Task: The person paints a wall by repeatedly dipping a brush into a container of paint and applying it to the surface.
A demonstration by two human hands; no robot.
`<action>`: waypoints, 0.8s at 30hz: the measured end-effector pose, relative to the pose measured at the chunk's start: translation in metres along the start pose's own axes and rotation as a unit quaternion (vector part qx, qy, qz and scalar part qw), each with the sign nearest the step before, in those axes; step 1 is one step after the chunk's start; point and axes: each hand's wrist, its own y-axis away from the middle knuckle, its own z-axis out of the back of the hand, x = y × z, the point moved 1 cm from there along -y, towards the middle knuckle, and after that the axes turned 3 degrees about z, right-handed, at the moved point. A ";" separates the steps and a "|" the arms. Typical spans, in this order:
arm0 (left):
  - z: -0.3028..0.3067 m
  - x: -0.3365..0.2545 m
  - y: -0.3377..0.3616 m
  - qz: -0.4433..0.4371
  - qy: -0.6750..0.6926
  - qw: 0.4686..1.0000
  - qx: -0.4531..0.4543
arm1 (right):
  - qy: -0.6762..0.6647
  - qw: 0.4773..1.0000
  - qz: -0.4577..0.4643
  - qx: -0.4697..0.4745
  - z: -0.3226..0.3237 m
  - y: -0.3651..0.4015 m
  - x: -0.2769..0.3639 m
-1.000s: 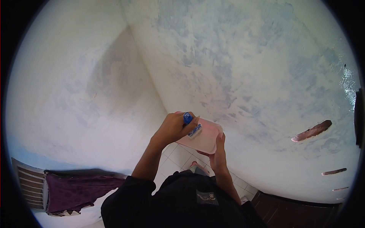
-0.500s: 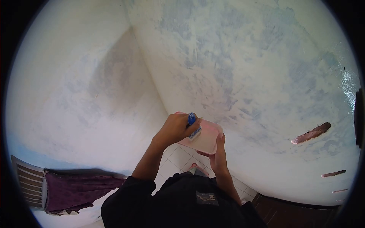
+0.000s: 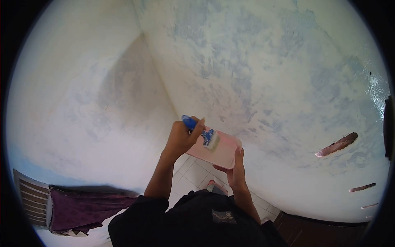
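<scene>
A paintbrush [image 3: 208, 139] with a blue handle and pale, paint-coated bristles is gripped in my left hand [image 3: 181, 136]. Its bristles lie over a shallow pink tray [image 3: 228, 153], close to the tray's inside surface. Fingers wrap the handle, whose blue end sticks out above the hand. My right hand [image 3: 236, 168] clasps the tray by its right edge, thumb on the rim and fingers underneath. Part of the tray's left side is hidden behind my left hand.
Two patchy painted walls [image 3: 263, 78] meet in a corner ahead. Long gouges [image 3: 337, 145] cut the right wall. A purple cloth [image 3: 88, 208] hangs by a barred window [image 3: 33, 201] at lower left. White floor tiles [image 3: 191, 175] and a dark brown panel [image 3: 317, 231] show below.
My left hand has shifted slightly left and turned, so the brush now slants with its bristles to the right and more visible over the tray. The tray and right hand barely moved.
</scene>
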 end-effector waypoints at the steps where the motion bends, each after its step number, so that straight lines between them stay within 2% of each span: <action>1: 0.004 0.001 0.002 0.032 0.054 0.998 -0.016 | -0.002 1.000 0.006 -0.011 -0.001 0.000 -0.001; 7: 0.023 0.002 0.012 0.151 0.210 0.964 -0.065 | -0.004 0.998 0.037 -0.047 -0.005 -0.004 0.009; 13: 0.028 -0.001 0.022 0.155 0.243 0.955 -0.071 | -0.003 0.998 0.052 -0.046 -0.012 -0.007 0.022; 16: 0.028 0.000 0.025 0.188 0.271 0.941 -0.076 | -0.018 0.997 0.062 -0.031 -0.013 -0.009 0.024; 21: 0.025 0.025 0.026 0.236 0.370 0.894 -0.092 | -0.012 0.997 0.060 -0.046 -0.012 -0.006 0.026; 24: 0.024 0.040 0.023 0.231 0.429 0.871 -0.071 | -0.029 0.995 0.089 -0.044 -0.002 -0.011 0.015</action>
